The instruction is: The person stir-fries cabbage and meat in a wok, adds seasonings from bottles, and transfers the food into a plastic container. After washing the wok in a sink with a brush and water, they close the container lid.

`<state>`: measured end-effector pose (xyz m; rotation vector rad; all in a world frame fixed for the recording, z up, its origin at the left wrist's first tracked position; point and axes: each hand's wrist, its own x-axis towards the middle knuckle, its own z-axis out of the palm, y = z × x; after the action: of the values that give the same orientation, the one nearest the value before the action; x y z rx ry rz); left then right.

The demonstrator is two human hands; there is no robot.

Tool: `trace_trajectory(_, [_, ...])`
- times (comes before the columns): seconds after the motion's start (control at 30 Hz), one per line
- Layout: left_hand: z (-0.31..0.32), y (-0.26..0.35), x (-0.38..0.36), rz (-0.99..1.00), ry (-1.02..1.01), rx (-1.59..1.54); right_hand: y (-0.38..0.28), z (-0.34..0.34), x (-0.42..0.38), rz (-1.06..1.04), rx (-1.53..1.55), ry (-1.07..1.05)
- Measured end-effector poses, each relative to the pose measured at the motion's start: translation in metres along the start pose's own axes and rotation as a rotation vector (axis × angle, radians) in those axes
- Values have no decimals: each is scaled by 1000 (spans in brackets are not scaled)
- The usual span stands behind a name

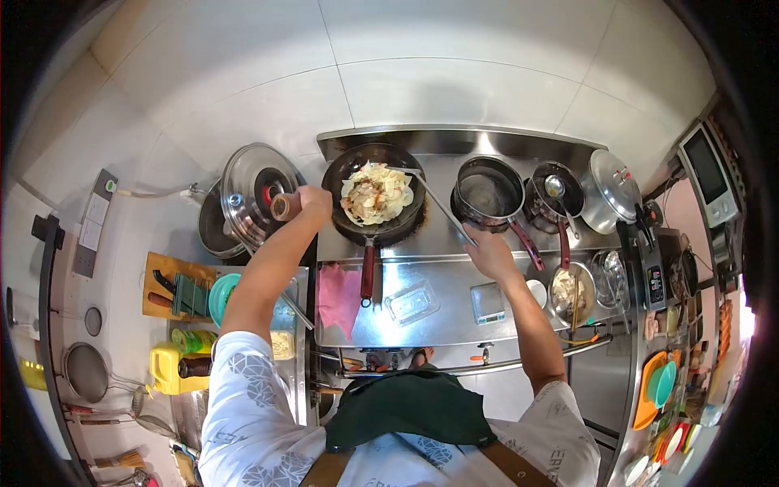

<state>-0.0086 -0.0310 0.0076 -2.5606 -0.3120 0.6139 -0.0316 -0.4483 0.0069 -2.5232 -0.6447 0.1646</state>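
Observation:
My left hand [312, 203] is closed around a small brownish jar [284, 207], held left of the frying pan in front of a glass-and-steel lid [247, 174]. The jar's contents cannot be made out. My right hand [491, 253] grips the long metal handle of a spatula [445, 209], whose far end reaches the food in the pan. The dark frying pan [334, 183] sits on the stove with its red-brown handle towards me. Inside is a heap of pale sliced food [377, 193] with brown seasoning on top.
Right of the pan stand a saucepan [489, 166], a smaller pan with a ladle [554, 186] and a pressure cooker [610, 191]. A pink cloth [338, 300], a clear plastic tray [411, 303], a scale [488, 303] and a bowl [586, 312] lie nearer. Knives [166, 284] are left.

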Motion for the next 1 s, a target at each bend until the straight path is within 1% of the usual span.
trace_trajectory(0.03, [-1, 3, -3, 38, -57, -18, 1, 0, 1, -8, 2, 6])
trace_trajectory(0.07, [3, 8, 0, 57, 13, -54, 3, -1, 3, -19, 3, 9])
trace_trajectory(0.17, [8, 4, 16, -23, 89, -133, 1, 0, 10, -26, -14, -4])
trace_trajectory(0.2, [8, -1, 19, -119, 119, -139, 1, -1, 12, -22, -24, -10])
trace_trajectory(0.33, [27, -8, 5, -38, 79, -167, -1, 3, 7, -15, -31, -26])
trace_trajectory(0.43, [39, -10, -14, -47, 81, -333, -5, 4, 6, -20, -55, -57])
trace_trajectory(0.5, [46, -15, -29, -104, 102, -482, -9, 3, 12, -43, -97, -79])
trace_trajectory(0.57, [57, -13, -51, -179, 146, -593, -36, -18, 15, -14, -207, -162])
trace_trajectory(0.6, [79, -9, -48, -224, 232, -659, -51, -31, 17, -2, -263, -204])
trace_trajectory(0.7, [99, -3, -76, -220, 412, -929, -80, -62, 25, -148, -398, -239])
trace_trajectory(0.73, [107, 1, -86, -212, 538, -1022, -86, -68, 30, -168, -455, -284])
trace_trajectory(0.77, [114, 6, -97, -208, 668, -1110, -97, -72, 34, -141, -496, -352])
trace_trajectory(0.8, [113, 8, -112, -223, 699, -1212, -109, -75, 38, -117, -540, -420])
trace_trajectory(0.83, [110, 8, -130, -265, 662, -1294, -120, -75, 42, -95, -587, -488])
trace_trajectory(0.87, [124, 9, -138, -278, 729, -1331, -125, -68, 44, -181, -626, -506])
trace_trajectory(0.9, [136, 11, -145, -289, 796, -1366, -127, -53, 49, -215, -596, -501])
trace_trajectory(0.93, [128, 4, -172, -310, 741, -1454, -122, -28, 56, -245, -563, -500])
trace_trajectory(0.97, [133, 1, -190, -335, 766, -1501, -113, 0, 63, -270, -530, -500])
trace_trajectory(1.0, [140, -2, -205, -357, 796, -1546, -98, 32, 73, -230, -499, -413])
